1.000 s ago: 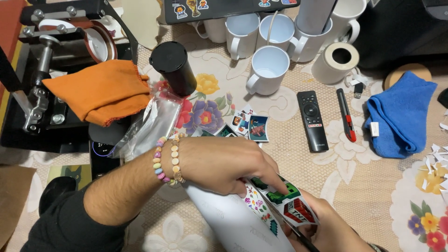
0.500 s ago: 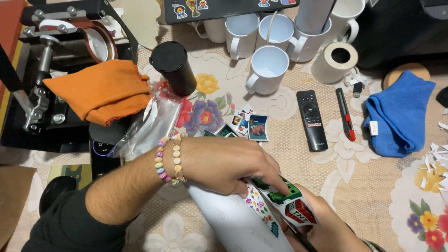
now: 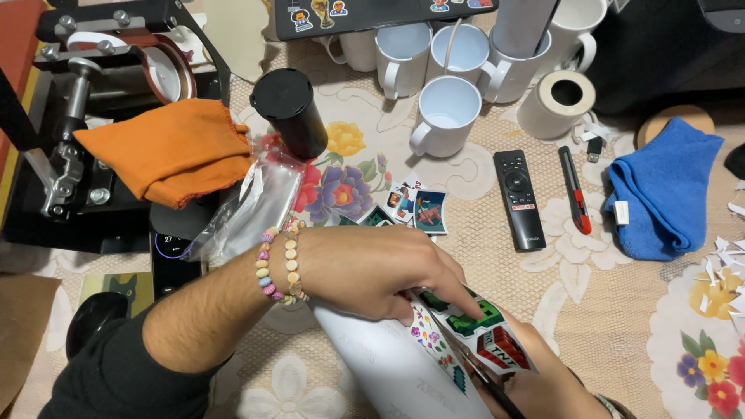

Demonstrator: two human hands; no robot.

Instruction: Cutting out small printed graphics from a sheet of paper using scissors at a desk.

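Left hand [image 3: 372,271]: fingers pinched on the printed sticker sheet [image 3: 466,330] at the picture's bottom edge
Right hand [image 3: 535,384]: closed round scissors [image 3: 485,380] under the sheet
Sheet: long axis runs from bottom centre up-right; printed end points toward the remote control [image 3: 518,199]
Beyond: cut stickers [image 3: 415,208]; white mugs [image 3: 444,116]

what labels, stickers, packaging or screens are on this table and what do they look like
White printed sheet with green and red block pictures: bottom centre, under the left hand.
Small square picture prints: mid-table, blue and red.
Clear plastic bag: beside the orange cloth, crinkled.
Dark round screen: left, with a blue ring.
Cartoon stickers: top, on a dark laptop lid.
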